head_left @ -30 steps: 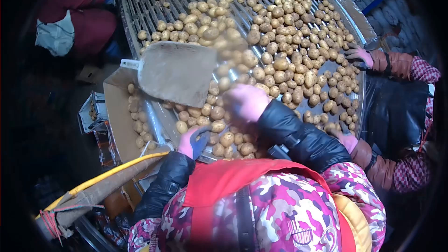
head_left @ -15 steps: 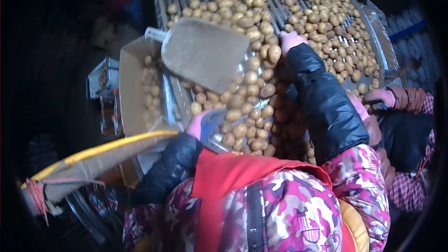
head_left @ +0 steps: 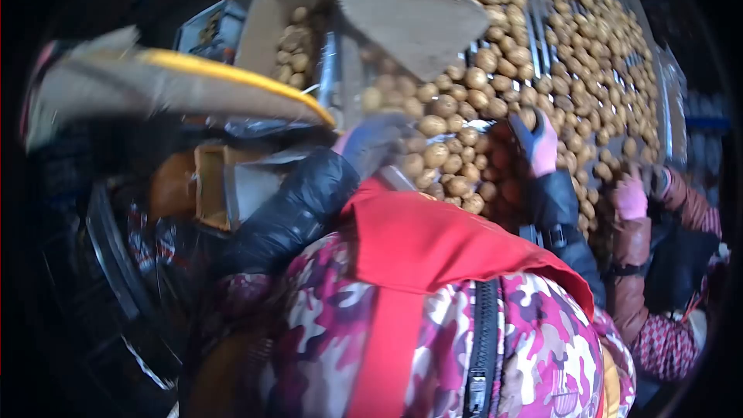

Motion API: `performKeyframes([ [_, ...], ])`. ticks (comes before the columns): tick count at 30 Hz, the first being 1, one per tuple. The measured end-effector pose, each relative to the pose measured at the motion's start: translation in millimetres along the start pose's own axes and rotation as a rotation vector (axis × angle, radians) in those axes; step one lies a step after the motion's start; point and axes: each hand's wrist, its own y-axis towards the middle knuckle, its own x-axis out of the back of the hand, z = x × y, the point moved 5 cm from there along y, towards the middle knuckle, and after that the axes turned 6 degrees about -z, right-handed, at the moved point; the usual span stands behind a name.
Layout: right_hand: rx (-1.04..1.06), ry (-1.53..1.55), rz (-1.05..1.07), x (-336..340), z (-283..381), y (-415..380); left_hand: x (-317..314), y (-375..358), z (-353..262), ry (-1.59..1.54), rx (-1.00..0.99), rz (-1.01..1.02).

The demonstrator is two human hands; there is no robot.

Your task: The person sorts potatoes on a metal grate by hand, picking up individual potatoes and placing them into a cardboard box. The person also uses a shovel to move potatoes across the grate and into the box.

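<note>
Withdrawn from its far reach: right hand [head_left: 539,142], gloved, fingers spread, gripping nothing, resting among potatoes [head_left: 453,128]. Left hand [head_left: 371,143], gloved, at the table edge [head_left: 334,70] beside them; grip cannot be told. Beyond: grey flap [head_left: 414,11], cardboard box [head_left: 290,27]. Right: co-worker's hand [head_left: 631,197].

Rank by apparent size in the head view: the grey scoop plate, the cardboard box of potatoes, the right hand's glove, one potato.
1. Grey scoop plate and cardboard box: look alike, and the box is partly hidden, so unranked.
2. Right hand in its pink glove.
3. One potato, clearly the smallest.
</note>
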Motion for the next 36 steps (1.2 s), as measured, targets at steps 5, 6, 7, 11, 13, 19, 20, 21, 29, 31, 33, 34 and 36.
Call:
performKeyframes([
  [5,-0.094,0.334,0.196,-41,6,-55,33,-86,20,0.27,-0.01,-0.223],
  [6,-0.162,0.382,0.268,-43,17,-61,49,-102,24,0.323,-0.058,-0.248],
  [7,-0.234,0.427,0.336,-42,30,-64,65,-117,29,0.378,-0.103,-0.27],
  [11,-0.359,0.554,0.536,-57,54,-68,138,-182,45,0.388,-0.145,-0.583],
  [13,-0.499,0.663,0.73,-66,77,-76,208,-193,71,0.68,-0.539,-0.906],
  [19,-0.688,0.891,0.539,-64,153,-98,138,-150,30,0.523,-0.425,-0.733],
  [20,-0.762,1.109,0.542,-68,159,-105,90,-138,21,0.46,-0.4,-0.529],
  [21,-0.705,1.05,0.627,-68,156,-101,42,-127,12,0.393,-0.355,-0.33],
  [29,-0.367,0.802,0.745,-55,127,-80,-55,-52,-8,0.114,-0.177,0.094],
  [31,-0.298,0.736,0.638,-44,126,-86,-54,-48,-6,0.061,-0.14,0.108],
  [33,-0.603,0.893,0.551,-35,134,-98,-54,-48,-6,-0.02,-0.141,0.147],
  [34,-0.641,0.914,0.532,-33,134,-101,-54,-49,-5,-0.084,-0.106,0.136],
  [36,-0.505,0.847,0.518,-32,125,-102,-62,-52,-8,-0.219,-0.077,0.213],
])
